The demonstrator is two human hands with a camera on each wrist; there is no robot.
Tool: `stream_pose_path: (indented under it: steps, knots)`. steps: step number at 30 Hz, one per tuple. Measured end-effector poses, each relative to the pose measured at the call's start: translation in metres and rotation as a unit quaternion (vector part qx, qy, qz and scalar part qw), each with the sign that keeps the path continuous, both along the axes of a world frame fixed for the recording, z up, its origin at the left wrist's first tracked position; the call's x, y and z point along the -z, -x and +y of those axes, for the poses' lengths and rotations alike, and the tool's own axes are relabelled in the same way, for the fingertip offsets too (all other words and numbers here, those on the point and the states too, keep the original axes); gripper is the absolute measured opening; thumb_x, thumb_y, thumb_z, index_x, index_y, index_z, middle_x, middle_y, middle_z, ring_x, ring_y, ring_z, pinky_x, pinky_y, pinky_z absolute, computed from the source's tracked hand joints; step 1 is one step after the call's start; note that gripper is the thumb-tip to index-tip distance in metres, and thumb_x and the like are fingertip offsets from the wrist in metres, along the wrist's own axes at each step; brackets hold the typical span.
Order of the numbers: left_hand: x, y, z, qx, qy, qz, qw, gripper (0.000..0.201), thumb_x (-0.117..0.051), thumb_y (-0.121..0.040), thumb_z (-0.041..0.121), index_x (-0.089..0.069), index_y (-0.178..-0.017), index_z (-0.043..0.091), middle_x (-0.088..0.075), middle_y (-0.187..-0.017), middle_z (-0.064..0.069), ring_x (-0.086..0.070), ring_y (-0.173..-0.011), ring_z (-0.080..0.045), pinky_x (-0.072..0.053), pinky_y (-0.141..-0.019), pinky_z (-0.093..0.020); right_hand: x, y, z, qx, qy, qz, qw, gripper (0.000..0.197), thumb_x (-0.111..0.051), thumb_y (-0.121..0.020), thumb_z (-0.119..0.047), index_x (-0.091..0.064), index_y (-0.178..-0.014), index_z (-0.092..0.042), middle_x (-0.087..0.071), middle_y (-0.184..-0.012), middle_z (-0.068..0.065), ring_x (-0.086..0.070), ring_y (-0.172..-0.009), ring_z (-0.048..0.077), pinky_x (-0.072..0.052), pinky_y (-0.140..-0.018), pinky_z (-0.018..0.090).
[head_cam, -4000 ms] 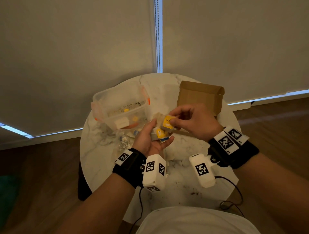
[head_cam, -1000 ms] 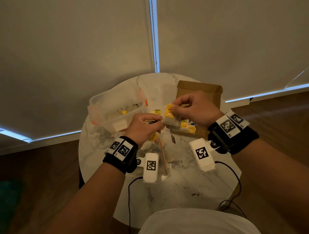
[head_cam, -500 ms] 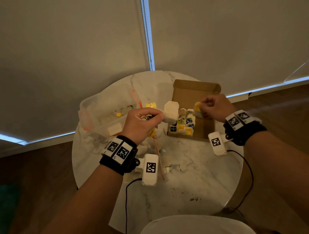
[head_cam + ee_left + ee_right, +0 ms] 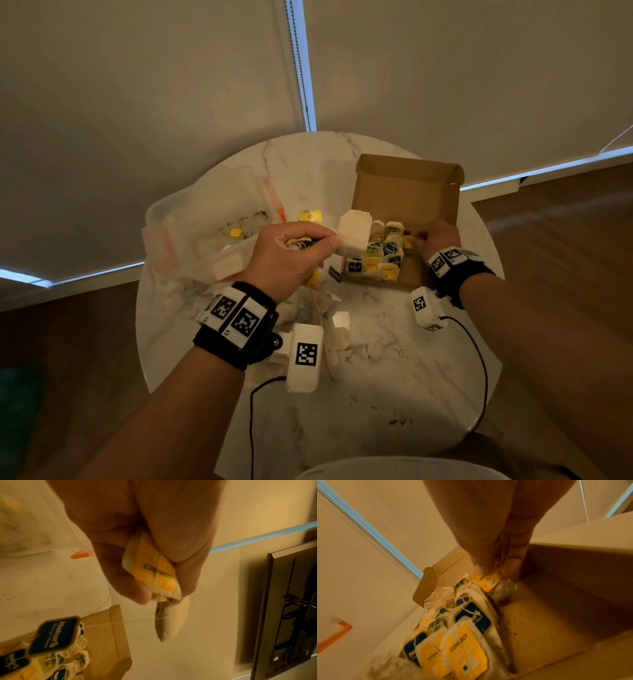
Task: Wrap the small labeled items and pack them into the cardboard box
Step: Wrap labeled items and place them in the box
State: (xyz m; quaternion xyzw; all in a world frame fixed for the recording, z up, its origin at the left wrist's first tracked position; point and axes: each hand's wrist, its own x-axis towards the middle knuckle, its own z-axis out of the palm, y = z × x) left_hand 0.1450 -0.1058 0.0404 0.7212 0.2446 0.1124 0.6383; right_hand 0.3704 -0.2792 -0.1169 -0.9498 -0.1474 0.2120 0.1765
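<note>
Centre frame, my left hand (image 4: pixel 294 260) grips a yellow-tagged bag (image 4: pixel 154 572), thread looped over my fingers, a second pale bag (image 4: pixel 354 233) sticking out past them. Right of it, my right hand (image 4: pixel 436 238) pinches a yellow tag (image 4: pixel 485 581) at the far end of the packed row (image 4: pixel 376 260) in the box (image 4: pixel 407 192), upper right. I should seat it upright against its neighbours, tag up. Soft crumpled paper, stiff glossy tags, matte cardboard; its pouch looks translucent, I think.
</note>
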Motion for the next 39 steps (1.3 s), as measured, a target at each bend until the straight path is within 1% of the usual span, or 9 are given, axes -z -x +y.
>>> stream_pose_path:
  steps: [4,8,13,17,24,30,33,36,39]
  knots:
    - [0.003,-0.001,0.001,0.004,0.009,0.003,1.0,0.006,-0.071,-0.086,0.003,-0.076,-0.084,0.005,-0.061,-0.063,-0.002,-0.057,-0.054,-0.015,-0.051,-0.044,-0.027,0.008,-0.005,0.001,0.019,-0.006,-0.016,1.0,0.016,-0.066,-0.088,-0.023,-0.072,-0.097,-0.01,-0.068,-0.105,0.018,-0.062,-0.098,0.036,-0.047,-0.085,0.032]
    - [0.007,-0.002,0.001,0.004,0.01,-0.001,1.0,0.008,-0.071,-0.086,0.002,-0.076,-0.082,0.006,-0.061,-0.064,-0.005,-0.056,-0.053,-0.018,-0.05,-0.043,-0.027,0.011,-0.006,0.002,0.025,-0.017,-0.039,0.999,0.009,-0.063,-0.088,-0.015,-0.068,-0.089,-0.008,-0.066,-0.098,0.02,-0.061,-0.092,0.037,-0.046,-0.079,0.032]
    - [0.01,-0.002,0.001,0.006,0.003,-0.008,1.0,0.008,-0.071,-0.086,0.002,-0.076,-0.081,0.006,-0.062,-0.065,-0.006,-0.056,-0.052,-0.015,-0.049,-0.043,-0.026,0.008,-0.006,0.004,0.021,-0.029,-0.035,0.999,0.008,-0.063,-0.087,-0.014,-0.069,-0.088,-0.009,-0.068,-0.097,0.018,-0.061,-0.094,0.035,-0.049,-0.083,0.033]
    - [0.011,-0.001,0.001,0.009,-0.007,-0.013,1.0,0.01,-0.071,-0.086,0.003,-0.076,-0.081,0.009,-0.064,-0.066,-0.002,-0.057,-0.054,-0.015,-0.05,-0.043,-0.028,0.002,-0.006,0.001,0.031,-0.036,-0.053,0.997,0.004,-0.065,-0.085,-0.011,-0.068,-0.087,-0.008,-0.068,-0.096,0.017,-0.063,-0.09,0.034,-0.047,-0.081,0.031]
    - [0.011,0.0,-0.001,0.012,-0.025,-0.02,0.999,0.013,-0.07,-0.086,0.001,-0.076,-0.079,0.011,-0.065,-0.063,0.004,-0.057,-0.053,-0.01,-0.047,-0.047,-0.022,0.0,-0.005,-0.003,0.027,-0.024,-0.059,0.998,0.012,-0.057,-0.089,-0.004,-0.069,-0.091,-0.006,-0.067,-0.103,0.019,-0.062,-0.095,0.036,-0.049,-0.085,0.034]
    - [0.01,0.002,-0.002,0.011,-0.025,-0.024,0.999,0.01,-0.07,-0.086,0.001,-0.076,-0.081,0.008,-0.065,-0.064,0.003,-0.057,-0.054,-0.011,-0.049,-0.046,-0.023,-0.014,0.005,-0.002,0.02,-0.034,-0.069,0.997,0.017,-0.056,-0.091,-0.01,-0.07,-0.1,-0.007,-0.068,-0.103,0.018,-0.062,-0.096,0.035,-0.049,-0.085,0.035]
    - [0.008,0.003,-0.002,0.005,-0.009,-0.023,1.0,0.009,-0.07,-0.086,0.001,-0.076,-0.081,0.007,-0.065,-0.064,0.002,-0.057,-0.054,-0.012,-0.049,-0.043,-0.025,-0.048,0.022,0.011,0.009,-0.122,-0.083,0.989,0.021,-0.059,-0.094,-0.026,-0.072,-0.1,-0.01,-0.07,-0.095,0.004,-0.063,-0.086,0.022,-0.05,-0.079,0.031]
    - [0.009,0.004,-0.002,-0.004,-0.011,-0.023,1.0,0.009,-0.07,-0.086,0.002,-0.076,-0.081,0.007,-0.064,-0.062,0.005,-0.057,-0.054,-0.012,-0.05,-0.042,-0.026,-0.106,0.054,0.024,0.008,-0.297,0.047,0.954,0.034,-0.053,-0.096,-0.044,-0.073,-0.095,-0.016,-0.071,-0.085,-0.009,-0.066,-0.08,0.013,-0.051,-0.075,0.027]
    - [0.011,0.004,-0.003,-0.012,-0.028,-0.03,0.999,0.009,-0.071,-0.086,0.002,-0.076,-0.081,0.008,-0.065,-0.063,0.005,-0.057,-0.053,-0.012,-0.049,-0.045,-0.024,-0.145,0.084,0.027,-0.039,-0.393,0.197,0.897,0.03,-0.059,-0.088,-0.045,-0.073,-0.097,-0.02,-0.074,-0.091,-0.005,-0.069,-0.083,0.008,-0.054,-0.07,0.022]
